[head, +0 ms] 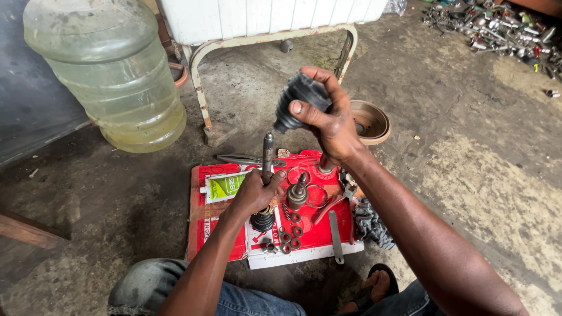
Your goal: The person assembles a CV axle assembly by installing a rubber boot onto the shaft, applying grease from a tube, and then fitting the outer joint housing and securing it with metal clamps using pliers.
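Left hand (253,193) fingers gripping upright shaft (267,157), right hand (328,120) fingers clutching rubber boot (297,96)

left arm: bare, enters from 6 o'clock, runs up toward 12, elbow low
left hand (256,192): fist closed round an upright metal shaft (267,157), knuckles up
right arm: bare, comes in from 5 o'clock, angled toward 11
right hand (328,120): raised above left, at its 1 o'clock; fingers wrapped over a black rubber boot (298,99), thumb across front
hands: apart, not touching
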